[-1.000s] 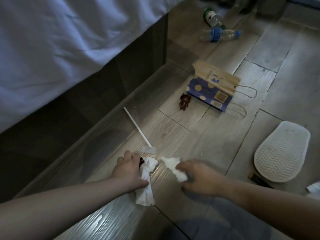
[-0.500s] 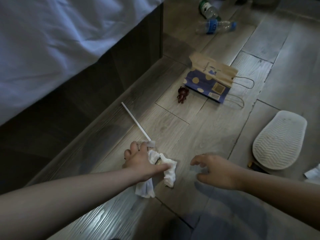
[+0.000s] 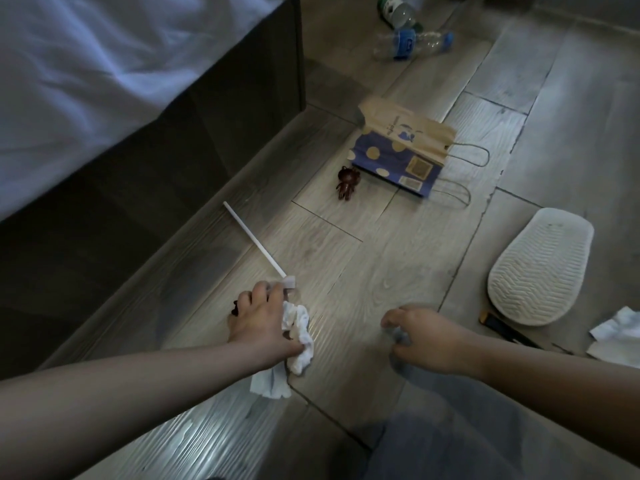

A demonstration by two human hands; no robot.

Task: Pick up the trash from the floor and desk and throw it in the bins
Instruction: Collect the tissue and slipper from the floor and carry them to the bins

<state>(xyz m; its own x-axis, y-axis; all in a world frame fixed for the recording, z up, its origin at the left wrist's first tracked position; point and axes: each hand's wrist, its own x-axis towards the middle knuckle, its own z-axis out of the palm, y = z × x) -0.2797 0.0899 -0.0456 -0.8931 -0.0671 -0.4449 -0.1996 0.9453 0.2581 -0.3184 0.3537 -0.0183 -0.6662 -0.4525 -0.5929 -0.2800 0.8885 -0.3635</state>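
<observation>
My left hand (image 3: 265,318) grips a wad of crumpled white tissues (image 3: 299,336) low on the wooden floor, and its fingertips touch the near end of a white straw (image 3: 254,239) that lies slanted toward the bed. My right hand (image 3: 427,337) hovers just above the floor to the right, fingers loosely curled and holding nothing. A flattened blue and brown paper bag (image 3: 403,150) lies farther ahead. Two plastic bottles (image 3: 408,38) lie at the top. More white paper (image 3: 614,336) sits at the right edge.
The bed (image 3: 104,81) with its dark frame fills the left side. A small brown bear figure (image 3: 347,183) lies beside the bag. An upturned white slipper (image 3: 540,266) lies at the right, with a dark flat object (image 3: 502,329) poking from under it. My knee is at bottom right.
My right hand passed its tissue over to my left hand and drew back to the right, empty. My left hand, now gripping both tissues, moved forward until its fingers reached the straw's end.
</observation>
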